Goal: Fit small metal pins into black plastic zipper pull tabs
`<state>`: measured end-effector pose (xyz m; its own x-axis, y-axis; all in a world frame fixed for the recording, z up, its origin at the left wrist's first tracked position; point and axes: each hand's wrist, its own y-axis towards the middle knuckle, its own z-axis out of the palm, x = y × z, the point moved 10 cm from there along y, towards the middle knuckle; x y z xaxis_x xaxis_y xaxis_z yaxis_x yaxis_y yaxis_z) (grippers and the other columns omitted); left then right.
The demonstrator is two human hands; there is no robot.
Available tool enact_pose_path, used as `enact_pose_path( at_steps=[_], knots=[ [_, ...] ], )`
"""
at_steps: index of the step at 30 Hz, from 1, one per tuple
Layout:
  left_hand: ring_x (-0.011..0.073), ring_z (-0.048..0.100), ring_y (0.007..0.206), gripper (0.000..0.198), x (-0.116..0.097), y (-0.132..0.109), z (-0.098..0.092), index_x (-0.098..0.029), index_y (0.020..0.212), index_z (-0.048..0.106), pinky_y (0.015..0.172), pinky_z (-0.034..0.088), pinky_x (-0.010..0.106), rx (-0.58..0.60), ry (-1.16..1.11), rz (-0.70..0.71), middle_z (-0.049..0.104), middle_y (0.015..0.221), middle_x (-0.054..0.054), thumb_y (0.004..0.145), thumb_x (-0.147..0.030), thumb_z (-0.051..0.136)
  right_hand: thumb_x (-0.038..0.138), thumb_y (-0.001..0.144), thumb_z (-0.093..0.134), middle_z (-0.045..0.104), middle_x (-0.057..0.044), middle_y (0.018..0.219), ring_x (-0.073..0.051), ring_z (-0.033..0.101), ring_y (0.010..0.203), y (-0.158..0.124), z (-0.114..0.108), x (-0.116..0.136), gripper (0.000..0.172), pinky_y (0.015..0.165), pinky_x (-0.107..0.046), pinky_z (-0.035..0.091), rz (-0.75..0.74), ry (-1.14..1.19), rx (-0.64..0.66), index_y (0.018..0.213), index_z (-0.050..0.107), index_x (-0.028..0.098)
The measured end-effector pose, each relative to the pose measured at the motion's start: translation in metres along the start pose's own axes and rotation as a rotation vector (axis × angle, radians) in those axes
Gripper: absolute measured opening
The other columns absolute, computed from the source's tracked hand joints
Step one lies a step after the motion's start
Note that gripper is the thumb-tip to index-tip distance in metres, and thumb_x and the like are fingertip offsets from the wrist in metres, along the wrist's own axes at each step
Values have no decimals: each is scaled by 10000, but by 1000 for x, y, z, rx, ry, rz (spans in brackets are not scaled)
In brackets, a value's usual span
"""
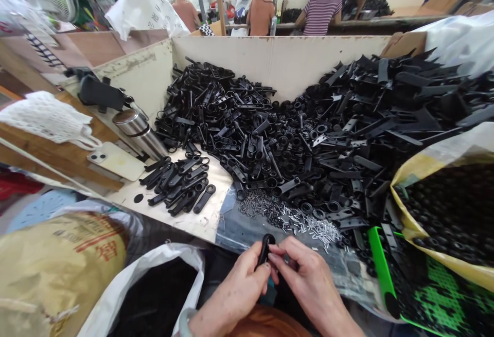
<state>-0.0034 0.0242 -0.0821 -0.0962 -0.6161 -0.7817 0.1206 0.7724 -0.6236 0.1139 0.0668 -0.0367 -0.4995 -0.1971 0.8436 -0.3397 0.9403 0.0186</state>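
Note:
Between the thumb and fingers of my left hand (pixel 241 279) is a black plastic part with a rounded ring end (pixel 267 242), tilted upward. My right hand (pixel 304 267) is closed in a pinch against the same part, just below its ring end. Whatever its fingertips grip is too small or hidden to make out. Just beyond my hands lie small silver pins (pixel 309 226) and small dark metal pieces (pixel 254 206) on a dark mat (pixel 239 226). To the left, similar black parts (pixel 181 182) form a small heap on the pale board.
Large heaps of black plastic parts (pixel 247 121) fill the walled bench. A steel flask (pixel 141 134) and a phone (pixel 116 161) are at left. An open white sack (pixel 193 257) stands front left; a green tray (pixel 380 265) and yellow sack (pixel 409 172) are right. People sit beyond.

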Motion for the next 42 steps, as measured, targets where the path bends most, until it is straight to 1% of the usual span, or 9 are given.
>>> enact_pose_path(
  at_steps=[4,8,15,18,22,26,30,34,42],
  knots=[
    [97,429,565,176,-4,3,2,-181,887,555,577,355,234,59,-9,55,540,677,-39,944,-314,454,331,1029,504,651,-1,701,-153,632,584,-4,3,8,307,556,-240,438,-49,-74,-27,807,694,238],
    [84,355,470,274,2,7,1,-192,893,520,473,263,225,93,59,59,503,581,-65,956,-450,453,328,1061,427,709,-27,769,-159,696,637,-7,7,14,330,587,-223,475,-123,-158,-22,987,733,229],
    [70,286,436,440,12,13,0,-191,913,524,424,203,213,103,30,92,451,543,-90,925,-628,476,244,1053,407,699,-35,807,-164,700,657,-9,14,16,323,599,-224,487,-168,-294,63,1081,728,229],
    [67,270,441,459,12,13,-2,-188,944,532,423,184,213,98,0,115,441,553,-92,932,-642,470,238,1047,417,688,-48,928,-166,710,756,-13,10,14,335,676,-231,542,-141,-230,126,1296,641,246],
    [63,268,449,445,13,14,-1,-185,939,539,429,180,211,116,-8,111,464,568,-81,947,-625,470,193,1039,353,611,-108,1187,-174,704,915,-23,-6,9,450,807,-272,579,-126,-178,75,1475,452,246],
    [59,248,417,534,20,18,-3,-182,958,549,409,158,216,96,7,78,463,540,-86,888,-708,495,120,1026,307,631,-108,1056,-178,699,806,-30,1,10,433,692,-253,575,-174,-235,112,1381,540,204],
    [63,257,412,556,21,21,-3,-183,941,564,407,162,215,81,29,97,468,532,-85,872,-730,497,206,1076,327,639,-58,863,-167,683,707,-27,6,11,351,648,-230,544,-173,-254,81,1223,645,205],
    [68,269,415,506,20,20,-5,-188,887,574,415,176,215,59,54,122,480,533,-76,890,-690,512,251,1091,311,631,-50,827,-156,674,664,-24,9,9,384,625,-220,521,-154,-240,54,1100,691,194],
    [71,265,423,463,19,21,-5,-200,852,560,423,187,212,53,64,131,472,539,-79,920,-653,492,173,1049,411,659,-42,862,-156,680,692,-21,17,1,302,636,-215,494,-75,-181,128,1106,706,206]
  ],
)
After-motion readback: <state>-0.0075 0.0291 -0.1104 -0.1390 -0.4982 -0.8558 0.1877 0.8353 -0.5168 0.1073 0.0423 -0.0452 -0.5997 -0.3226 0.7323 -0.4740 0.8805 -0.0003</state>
